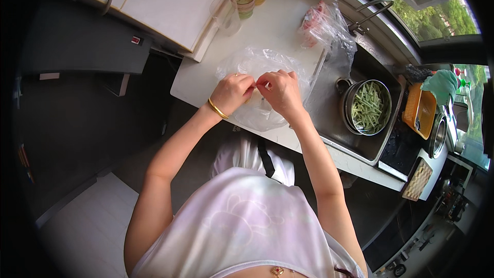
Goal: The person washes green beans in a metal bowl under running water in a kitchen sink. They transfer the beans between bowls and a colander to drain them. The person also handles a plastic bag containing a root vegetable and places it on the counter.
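Observation:
My left hand (pixel 232 92), with a gold bangle at its wrist, and my right hand (pixel 282 92) meet fingertip to fingertip above the worktop. Both pinch at a small item between them, mostly hidden by the fingers and too small to name. Under and around the hands spreads a crumpled clear plastic bag (pixel 258 60), which reaches the worktop's front edge. Some small pale pieces show on the bag below the fingers, partly covered by my hands.
Glass tumblers (pixel 242 2) stand at the back left of the white worktop (pixel 278 23). Red meat in a clear bag (pixel 318 23) lies near the faucet (pixel 357 27). In the sink (pixel 328 119), a metal bowl holds cut green vegetable pieces (pixel 368 106). An orange basket (pixel 420 110) sits farther right.

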A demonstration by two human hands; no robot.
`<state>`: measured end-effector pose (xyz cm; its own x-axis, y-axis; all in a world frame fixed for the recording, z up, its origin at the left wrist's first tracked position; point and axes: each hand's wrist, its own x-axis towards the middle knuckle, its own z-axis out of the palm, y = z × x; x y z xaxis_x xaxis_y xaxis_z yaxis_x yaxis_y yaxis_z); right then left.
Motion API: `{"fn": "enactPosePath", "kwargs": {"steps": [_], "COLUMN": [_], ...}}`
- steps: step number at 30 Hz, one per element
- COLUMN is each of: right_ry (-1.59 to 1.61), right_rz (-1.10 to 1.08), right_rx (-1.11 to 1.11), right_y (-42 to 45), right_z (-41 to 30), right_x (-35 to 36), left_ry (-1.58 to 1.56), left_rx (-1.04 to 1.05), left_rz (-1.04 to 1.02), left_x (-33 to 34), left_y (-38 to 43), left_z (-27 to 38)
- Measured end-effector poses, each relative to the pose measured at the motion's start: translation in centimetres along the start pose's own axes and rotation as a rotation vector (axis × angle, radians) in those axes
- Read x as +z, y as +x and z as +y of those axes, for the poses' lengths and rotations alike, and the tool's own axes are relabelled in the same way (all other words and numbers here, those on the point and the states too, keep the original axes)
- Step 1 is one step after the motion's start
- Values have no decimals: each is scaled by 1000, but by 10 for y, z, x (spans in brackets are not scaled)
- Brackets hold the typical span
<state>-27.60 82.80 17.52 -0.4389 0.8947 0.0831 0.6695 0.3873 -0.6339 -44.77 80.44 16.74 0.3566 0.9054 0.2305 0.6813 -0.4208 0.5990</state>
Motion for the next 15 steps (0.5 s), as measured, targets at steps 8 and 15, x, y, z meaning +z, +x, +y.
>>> {"fn": "enactPosePath", "kwargs": {"steps": [8, 15], "right_ry": [18, 87], "right_rz": [3, 139], "right_rx": [-16, 91], "right_y": [6, -4], "right_z": [16, 21], "right_x": [19, 32], "left_ry": [4, -98], "left_rx": [110, 157], "left_rz": [-14, -33], "left_x": [-4, 5], "left_y": [5, 18], "left_z": [-5, 0]}}
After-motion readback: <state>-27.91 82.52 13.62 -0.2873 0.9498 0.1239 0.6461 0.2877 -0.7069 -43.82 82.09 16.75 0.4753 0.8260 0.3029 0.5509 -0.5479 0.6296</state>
